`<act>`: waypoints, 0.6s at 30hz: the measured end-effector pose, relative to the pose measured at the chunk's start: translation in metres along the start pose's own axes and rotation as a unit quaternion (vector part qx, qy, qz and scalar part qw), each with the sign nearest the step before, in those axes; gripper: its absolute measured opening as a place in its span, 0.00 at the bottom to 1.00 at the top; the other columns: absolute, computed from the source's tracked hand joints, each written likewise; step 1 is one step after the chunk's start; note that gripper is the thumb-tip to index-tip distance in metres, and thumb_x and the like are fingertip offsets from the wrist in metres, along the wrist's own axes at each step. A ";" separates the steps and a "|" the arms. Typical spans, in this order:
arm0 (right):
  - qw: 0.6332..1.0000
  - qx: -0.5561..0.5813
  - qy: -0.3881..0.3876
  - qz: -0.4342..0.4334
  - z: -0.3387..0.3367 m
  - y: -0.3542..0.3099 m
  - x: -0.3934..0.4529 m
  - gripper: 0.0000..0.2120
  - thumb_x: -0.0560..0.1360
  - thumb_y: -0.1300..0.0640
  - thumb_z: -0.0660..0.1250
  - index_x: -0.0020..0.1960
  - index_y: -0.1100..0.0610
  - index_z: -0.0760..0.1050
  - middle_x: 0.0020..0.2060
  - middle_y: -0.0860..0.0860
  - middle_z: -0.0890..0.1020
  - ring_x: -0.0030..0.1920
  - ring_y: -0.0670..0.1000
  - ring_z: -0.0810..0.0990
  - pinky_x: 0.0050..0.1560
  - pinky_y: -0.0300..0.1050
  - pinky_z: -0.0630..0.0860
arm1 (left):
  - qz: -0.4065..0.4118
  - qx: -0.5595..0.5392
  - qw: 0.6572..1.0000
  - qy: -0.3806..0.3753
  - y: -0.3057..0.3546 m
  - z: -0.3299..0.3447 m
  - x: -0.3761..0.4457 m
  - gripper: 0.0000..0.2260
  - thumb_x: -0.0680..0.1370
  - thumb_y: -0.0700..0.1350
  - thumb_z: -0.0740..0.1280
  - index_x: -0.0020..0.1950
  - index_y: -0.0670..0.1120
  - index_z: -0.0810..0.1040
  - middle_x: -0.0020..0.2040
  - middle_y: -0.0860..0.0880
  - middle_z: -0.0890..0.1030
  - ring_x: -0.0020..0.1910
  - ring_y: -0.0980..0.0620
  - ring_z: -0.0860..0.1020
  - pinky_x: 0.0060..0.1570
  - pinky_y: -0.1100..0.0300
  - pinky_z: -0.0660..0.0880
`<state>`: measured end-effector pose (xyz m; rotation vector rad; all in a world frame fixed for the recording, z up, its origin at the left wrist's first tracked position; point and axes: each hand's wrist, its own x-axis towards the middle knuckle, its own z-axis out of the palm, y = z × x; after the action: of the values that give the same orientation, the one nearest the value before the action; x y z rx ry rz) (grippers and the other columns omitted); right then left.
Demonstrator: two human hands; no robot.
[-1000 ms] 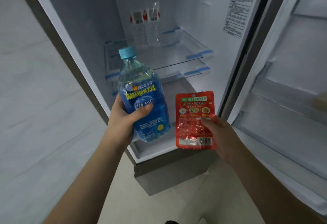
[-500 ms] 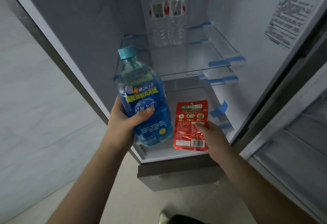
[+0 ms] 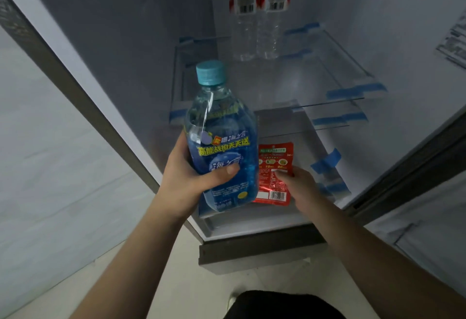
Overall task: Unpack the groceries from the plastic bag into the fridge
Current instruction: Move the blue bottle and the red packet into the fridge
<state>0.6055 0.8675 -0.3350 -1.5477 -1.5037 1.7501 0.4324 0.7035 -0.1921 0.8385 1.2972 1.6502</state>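
A: Fridge (image 3: 141,49), door wide open, smooth pale grey walls inside. What was each hand carrying?

B: The left hand (image 3: 187,180) was wrapped round a plump, rounded plastic bottle (image 3: 222,147), thumb across the front of its glossy blue label and fingers behind. The bottle stood upright in front of the open compartment, its clear shoulders tapering to a ribbed pale blue cap (image 3: 210,73).

A: And the other?

B: The right hand (image 3: 301,190) pinched a flat red foil pouch (image 3: 273,175), thumb pressed on its face and the rest of the fingers hidden behind it. The pouch was shiny and crinkled, with rounded corners and a barcode near its lower edge. It was held just right of the bottle, low over the bottom floor of the fridge; whether the two touched, I couldn't tell.

A: What else was inside?

B: Clear glass shelves (image 3: 290,86), their edges fixed with strips of blue tape (image 3: 355,93). Two slim transparent bottles (image 3: 257,23) stood side by side at the back of the upper shelf, red and white labels round them.

A: Anything blocking the way in?

B: The shelf fronts looked bare, and so did the white floor tray (image 3: 252,223) beneath the hands. A printed sticker (image 3: 454,46) sat on the right wall, too blurred to read. A pale tiled wall (image 3: 50,167) ran along the left outside.
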 end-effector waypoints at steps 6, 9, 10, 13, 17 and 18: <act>0.999 -0.038 0.007 0.017 -0.002 0.009 0.035 0.10 0.76 0.52 0.69 0.54 0.55 0.75 0.46 0.52 0.85 0.44 0.53 0.85 0.50 0.54 0.81 | -0.019 0.019 1.000 0.015 -0.006 -0.008 0.011 0.35 0.64 0.40 0.78 0.67 0.34 0.68 0.59 0.36 0.80 0.57 0.36 0.80 0.53 0.45 0.78; 0.999 -0.034 -0.024 0.015 -0.001 0.003 0.051 0.10 0.76 0.54 0.69 0.55 0.55 0.75 0.47 0.52 0.84 0.45 0.53 0.85 0.47 0.51 0.81 | -0.019 0.029 0.999 0.035 -0.006 -0.008 0.016 0.37 0.63 0.42 0.80 0.67 0.34 0.68 0.59 0.36 0.80 0.58 0.36 0.80 0.55 0.42 0.77; 0.999 -0.025 -0.033 0.015 0.000 0.001 0.056 0.09 0.76 0.55 0.69 0.55 0.55 0.75 0.48 0.52 0.84 0.44 0.53 0.85 0.44 0.49 0.81 | -0.017 0.031 0.999 0.041 -0.006 -0.006 0.017 0.37 0.64 0.42 0.79 0.67 0.34 0.68 0.59 0.35 0.80 0.58 0.35 0.80 0.55 0.41 0.77; 0.999 -0.020 -0.049 0.005 0.004 -0.005 0.070 0.10 0.75 0.56 0.70 0.56 0.56 0.76 0.49 0.54 0.84 0.42 0.51 0.85 0.36 0.41 0.77 | -0.012 0.017 0.997 0.068 -0.010 -0.003 0.018 0.35 0.64 0.40 0.78 0.67 0.33 0.68 0.59 0.34 0.79 0.58 0.35 0.80 0.53 0.43 0.78; 0.998 -0.026 -0.055 0.016 0.016 -0.009 0.084 0.09 0.78 0.56 0.66 0.55 0.60 0.77 0.47 0.56 0.85 0.41 0.53 0.85 0.36 0.43 0.78 | -0.008 0.023 0.995 0.093 -0.011 -0.001 0.019 0.35 0.64 0.40 0.78 0.67 0.33 0.67 0.60 0.35 0.80 0.58 0.35 0.80 0.53 0.43 0.78; 0.998 -0.028 -0.054 0.024 0.018 -0.010 0.085 0.09 0.79 0.56 0.64 0.55 0.60 0.77 0.45 0.55 0.85 0.40 0.53 0.85 0.36 0.43 0.77 | -0.008 0.027 0.995 0.094 -0.011 -0.001 0.019 0.35 0.64 0.41 0.78 0.67 0.33 0.67 0.60 0.35 0.80 0.58 0.35 0.80 0.54 0.42 0.78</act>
<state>0.5578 0.9314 -0.3708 -1.5510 -1.5903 1.8607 0.4267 0.7214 -0.2031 0.7149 1.4809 1.7202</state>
